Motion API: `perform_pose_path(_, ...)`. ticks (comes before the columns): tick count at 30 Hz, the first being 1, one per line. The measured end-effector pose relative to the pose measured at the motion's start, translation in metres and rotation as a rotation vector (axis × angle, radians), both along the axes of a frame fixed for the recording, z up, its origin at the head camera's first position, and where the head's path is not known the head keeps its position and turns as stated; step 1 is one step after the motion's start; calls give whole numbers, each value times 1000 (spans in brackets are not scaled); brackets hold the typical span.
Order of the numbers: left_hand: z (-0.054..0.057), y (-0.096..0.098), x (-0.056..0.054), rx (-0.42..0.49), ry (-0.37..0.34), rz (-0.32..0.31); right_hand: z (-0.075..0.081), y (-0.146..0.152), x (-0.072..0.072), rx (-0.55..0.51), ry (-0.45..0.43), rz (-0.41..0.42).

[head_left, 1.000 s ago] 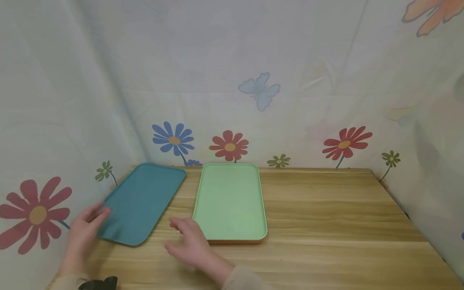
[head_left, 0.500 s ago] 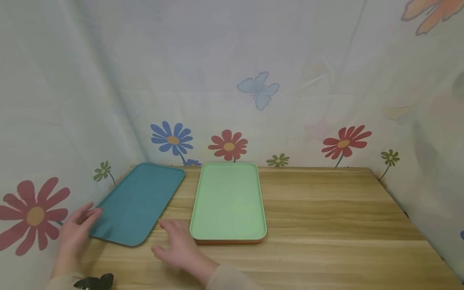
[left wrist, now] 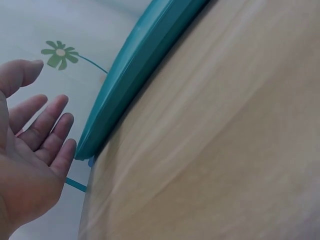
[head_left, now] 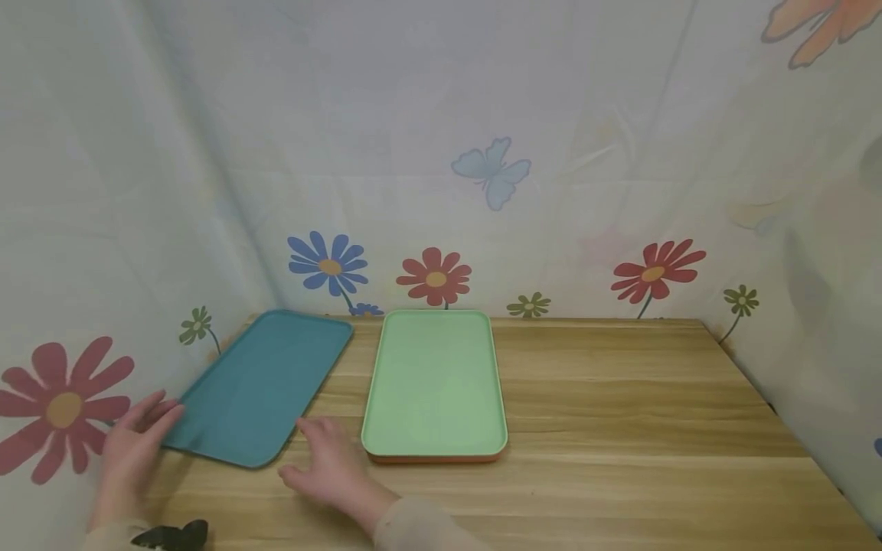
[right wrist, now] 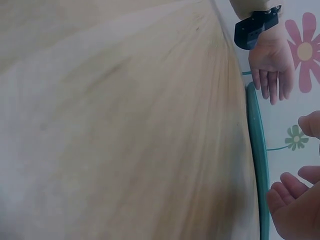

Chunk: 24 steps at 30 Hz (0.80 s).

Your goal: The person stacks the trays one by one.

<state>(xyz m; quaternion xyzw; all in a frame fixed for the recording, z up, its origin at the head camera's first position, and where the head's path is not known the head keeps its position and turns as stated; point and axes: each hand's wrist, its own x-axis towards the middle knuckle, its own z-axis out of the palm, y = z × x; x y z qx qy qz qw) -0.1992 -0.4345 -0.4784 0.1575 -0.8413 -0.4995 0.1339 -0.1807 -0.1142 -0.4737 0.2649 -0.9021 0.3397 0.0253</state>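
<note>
A teal tray lies at a slant on the left of the wooden table. At its near left corner is my left hand; in the left wrist view its fingers look relaxed, palm facing the tray's end, with nothing in the grasp. My right hand hovers by the tray's near right corner, thumb and fingers apart and holding nothing. Whether either hand touches the rim cannot be told. A light green tray sits to the right, stacked on an orange one whose edge shows beneath.
The wooden tabletop extends to the right of the stacked trays. A pale curtain printed with flowers and butterflies encloses the back and sides. A dark wrist camera is strapped to the left wrist.
Both hands have shifted left, and the teal tray's near left corner has come out from behind the left hand. The trays appear to stay in place.
</note>
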Motion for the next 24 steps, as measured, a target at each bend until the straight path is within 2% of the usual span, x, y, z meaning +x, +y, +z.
perform_pose_path(9,2,-6,-3,-106,-73,19,-7,-12,-2,-65,-77,-31)
perform_pose_path(14,2,-11,-7,-116,-87,-40,-7,-16,-3,-61,-111,-74)
perform_pose_path(20,2,-17,-10,-171,-109,-118,-7,-21,-4,-47,-124,-111)
perform_pose_path(24,1,-21,-12,-221,-100,-184,-8,-24,-4,-30,-142,-130)
